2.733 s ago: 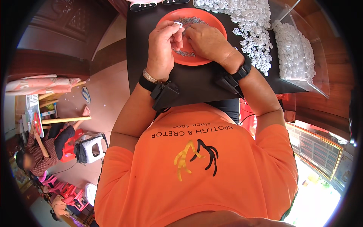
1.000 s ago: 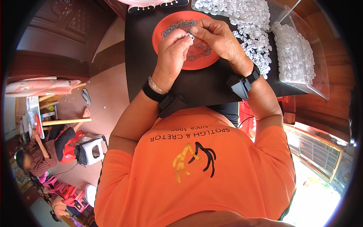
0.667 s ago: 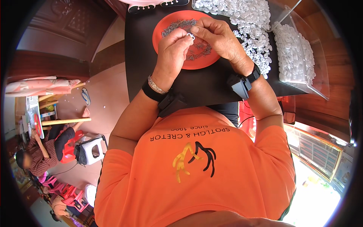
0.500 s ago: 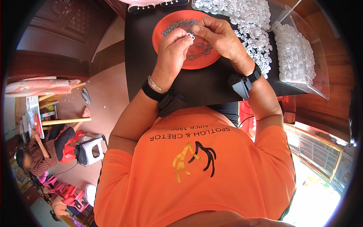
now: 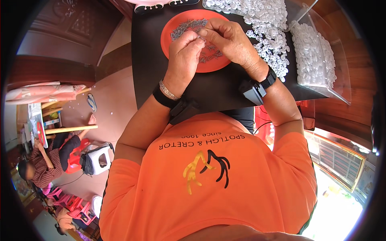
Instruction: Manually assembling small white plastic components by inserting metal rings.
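Observation:
Both hands meet above a round orange-red plate (image 5: 217, 67) that holds many small grey nail- or screw-like pins (image 5: 189, 27). My left hand (image 5: 183, 58) is closed, pinching a small white plastic piece (image 5: 201, 37) between thumb and forefinger; only a bit of it shows. My right hand (image 5: 231, 40) is closed too, its thumb and forefinger pressed together right against that piece. Whatever lies between the right fingertips is too small and hidden to name. To the right of the plate many loose white plastic pieces with holes (image 5: 273, 52) are spread on the black table (image 5: 157, 48).
A clear plastic bin (image 5: 317, 60) full of the same white pieces stands at the table's right edge. Part of a pink-and-black object (image 5: 161, 3) sits at the far edge. On the left, a seated person (image 5: 44, 156) works beside a white stool (image 5: 98, 158).
My right fingertips have come closer to my left, and the white piece, plainer before, is now mostly covered. The hands otherwise stay over the plate.

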Tool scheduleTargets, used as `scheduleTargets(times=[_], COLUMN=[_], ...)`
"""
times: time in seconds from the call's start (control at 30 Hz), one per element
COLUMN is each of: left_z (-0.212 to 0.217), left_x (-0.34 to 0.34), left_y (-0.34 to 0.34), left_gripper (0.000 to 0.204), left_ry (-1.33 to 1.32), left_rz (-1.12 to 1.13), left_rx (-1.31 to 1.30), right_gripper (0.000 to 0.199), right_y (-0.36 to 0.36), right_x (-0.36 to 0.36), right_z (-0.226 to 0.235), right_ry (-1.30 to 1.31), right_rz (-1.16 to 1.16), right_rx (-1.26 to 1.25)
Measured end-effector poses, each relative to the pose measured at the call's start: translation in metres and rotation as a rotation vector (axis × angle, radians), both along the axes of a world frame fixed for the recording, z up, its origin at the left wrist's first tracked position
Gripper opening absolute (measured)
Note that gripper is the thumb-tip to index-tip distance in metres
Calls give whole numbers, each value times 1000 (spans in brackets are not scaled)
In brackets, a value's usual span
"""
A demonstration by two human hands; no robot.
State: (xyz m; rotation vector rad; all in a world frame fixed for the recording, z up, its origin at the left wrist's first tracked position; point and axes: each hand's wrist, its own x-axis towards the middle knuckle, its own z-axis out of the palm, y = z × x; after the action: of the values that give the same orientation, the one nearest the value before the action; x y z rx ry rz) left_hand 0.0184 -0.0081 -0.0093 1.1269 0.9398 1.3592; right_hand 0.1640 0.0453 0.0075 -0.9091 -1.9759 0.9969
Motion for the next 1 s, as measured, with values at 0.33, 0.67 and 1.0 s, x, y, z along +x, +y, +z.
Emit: scheduleTargets(times=[0.33,0.67,1.0], left_z=[4,5,14], left_x=[-5,-8,-9], left_y=[2,8,4], left_gripper=[18,17,14], left_ry=[83,-36,-83], left_rz=[-56,5,8], left_rx=[-10,-63,-88], right_gripper=[21,24,19], right_y=[2,29,18], right_x=[3,55,105], right_z=[3,25,46], right_ry=[-3,164,-251], right_rz=[56,-249,-254], right_rx=[-19,-37,84])
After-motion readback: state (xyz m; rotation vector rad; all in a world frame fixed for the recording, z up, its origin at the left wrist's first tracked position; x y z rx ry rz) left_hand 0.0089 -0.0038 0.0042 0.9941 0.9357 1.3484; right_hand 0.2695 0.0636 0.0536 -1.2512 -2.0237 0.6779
